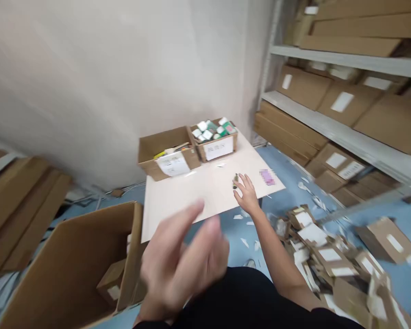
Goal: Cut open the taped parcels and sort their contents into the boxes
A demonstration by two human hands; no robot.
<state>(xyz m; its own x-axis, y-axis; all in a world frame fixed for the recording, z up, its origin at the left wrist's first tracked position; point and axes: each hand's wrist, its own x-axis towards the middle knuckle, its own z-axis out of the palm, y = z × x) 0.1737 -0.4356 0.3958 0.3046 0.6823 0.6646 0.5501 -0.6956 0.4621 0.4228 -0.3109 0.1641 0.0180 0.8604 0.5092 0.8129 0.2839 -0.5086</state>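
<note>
My left hand (185,260) is raised close to the camera, in front of the table's near edge. It is blurred, with thumb and index finger apart and nothing seen between them; the other fingers curl inward. Over the right part of the white table (178,201), my right hand (247,196) reaches out with its fingers spread. Its fingertips are at a small dark green and yellowish item (235,179) on the tabletop, too small to name. A purple item (267,177), pixelated, lies to the right of that hand.
Two cardboard boxes stand at the table's back: one with mixed items (147,153), one with green-and-white packs (205,148). A large open carton (71,246) is at left. Shelves of cartons (342,123) line the right side. Torn cardboard and paper (332,256) litter the blue floor.
</note>
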